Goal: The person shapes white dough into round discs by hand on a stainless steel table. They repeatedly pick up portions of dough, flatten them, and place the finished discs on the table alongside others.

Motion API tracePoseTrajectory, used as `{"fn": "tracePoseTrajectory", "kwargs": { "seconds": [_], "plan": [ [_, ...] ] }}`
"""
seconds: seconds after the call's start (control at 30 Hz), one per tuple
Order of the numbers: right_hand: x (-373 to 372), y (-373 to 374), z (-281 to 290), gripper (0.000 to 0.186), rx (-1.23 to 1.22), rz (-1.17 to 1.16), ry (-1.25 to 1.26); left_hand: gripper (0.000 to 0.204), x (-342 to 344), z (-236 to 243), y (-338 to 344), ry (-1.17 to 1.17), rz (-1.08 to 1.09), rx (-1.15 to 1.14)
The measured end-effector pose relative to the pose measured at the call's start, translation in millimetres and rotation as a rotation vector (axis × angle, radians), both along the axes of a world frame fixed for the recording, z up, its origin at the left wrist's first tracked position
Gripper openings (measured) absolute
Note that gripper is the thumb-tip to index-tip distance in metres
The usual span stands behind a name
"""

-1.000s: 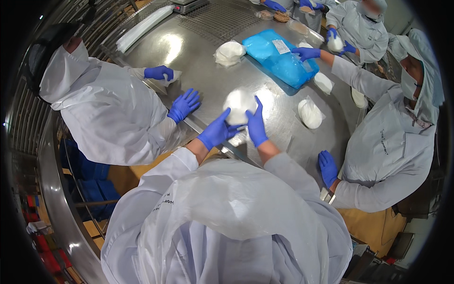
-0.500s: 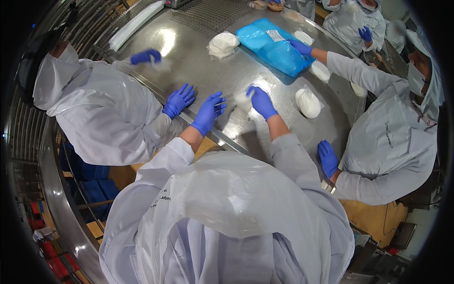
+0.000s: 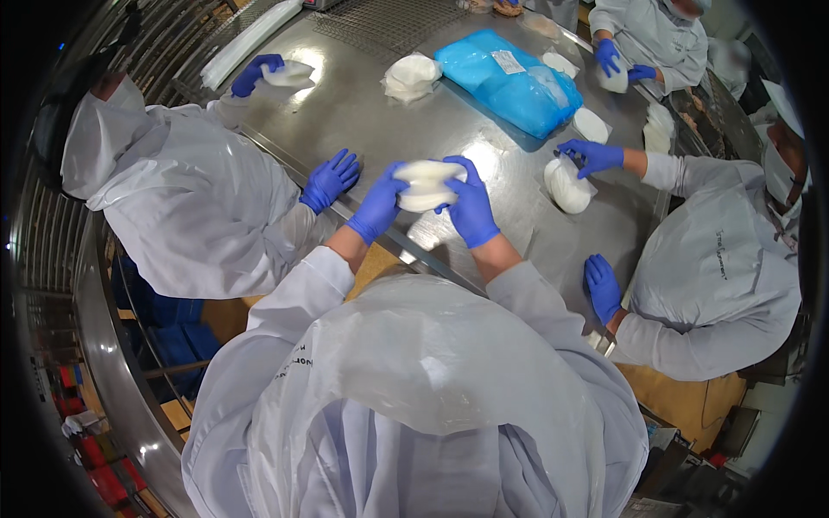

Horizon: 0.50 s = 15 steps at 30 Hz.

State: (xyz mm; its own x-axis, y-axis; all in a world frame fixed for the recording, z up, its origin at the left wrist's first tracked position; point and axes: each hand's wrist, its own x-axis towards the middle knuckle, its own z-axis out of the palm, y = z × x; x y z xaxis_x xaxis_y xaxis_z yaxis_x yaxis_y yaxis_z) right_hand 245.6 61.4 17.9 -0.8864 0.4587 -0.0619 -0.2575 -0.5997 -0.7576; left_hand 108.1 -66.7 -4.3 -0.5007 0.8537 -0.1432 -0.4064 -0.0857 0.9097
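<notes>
Both my hands wear blue gloves and are raised over the steel table, facing each other. Between them is a bent, white, rounded bundle that looks like thin round sheets (image 3: 428,176). My left hand (image 3: 378,205) grips its left end, and my right hand (image 3: 471,209) grips the right end, thumb and fingers on either side. Beyond them lies a stack of white round sheets (image 3: 411,78). To the right rests another white stack (image 3: 567,185), under a co-worker's gloved hand (image 3: 594,157).
A large blue plastic bag (image 3: 509,82) lies on the table (image 3: 363,121), a white round stack (image 3: 591,125) beside it. On the left, a co-worker's gloved hand (image 3: 256,74) holds a white piece; the other hand (image 3: 330,180) rests near my left hand. A wire rack (image 3: 389,26) is at the back.
My hands have come together, and the blurred white thing from my right hand is now gripped by both. The right co-worker's hand has moved from the blue bag to the white stack.
</notes>
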Motion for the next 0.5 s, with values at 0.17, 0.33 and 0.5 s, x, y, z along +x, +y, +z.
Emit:
{"fn": "tracePoseTrajectory", "kwargs": {
  "seconds": [0.17,0.33,0.5],
  "plan": [
    [-6.2,3.5,-5.9,0.022,1.409,-0.334,-0.064,0.029,-14.2,-30.2,-4.9,-0.340,0.264,-0.275],
    [-20.3,76.0,-85.3,0.016,0.605,0.129,-0.669,0.032,-13.6,-50.2,-15.9,-0.419,0.192,-0.337],
    [-1.7,30.9,-24.7,0.047,0.380,0.150,-0.211,0.041,7.3,-4.2,-19.3,-0.831,0.052,-0.363]
  ]
}}
